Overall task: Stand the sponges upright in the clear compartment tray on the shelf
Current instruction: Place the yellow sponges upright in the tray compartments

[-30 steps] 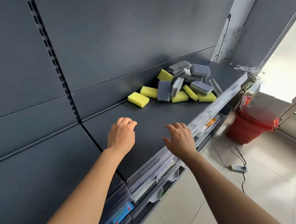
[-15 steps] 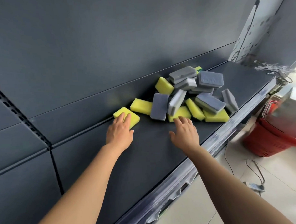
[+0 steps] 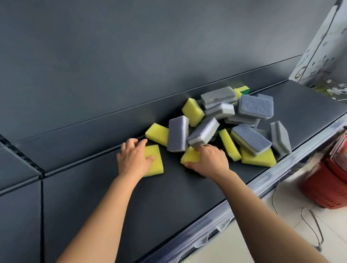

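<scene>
**A:** So which step was in hand?

**B:** The pick-up, by my reading. The left hand (image 3: 134, 156) lay over the flat sponge (image 3: 157, 165), its fingers curled past the far edge and its thumb pressed on the top face. The right hand (image 3: 209, 159) had its fingers curled round the tipped sponge (image 3: 190, 156) with the thumb beneath, pinching it.

**A:** And the rest of them?

**B:** The pile (image 3: 227, 117) sat just beyond both hands on the shelf (image 3: 151, 207). It was a loose heap of grey and yellow, and none stood on edge in any order. One grey sponge (image 3: 203, 131) leaned right over the right hand's fingers.

**A:** The tray?

**B:** It was not in view. I saw no sponge placed anywhere, so I judged the task barely begun.

**A:** What did the next move call for?

**B:** First, lifting both sponges clear without dragging the heap. That leaning grey one looked ready to slide once its neighbour went. After that, finding the tray, turning each sponge onto its edge and lowering it straight into a compartment. The foam would likely squash, so a light grip seemed wise.
</scene>
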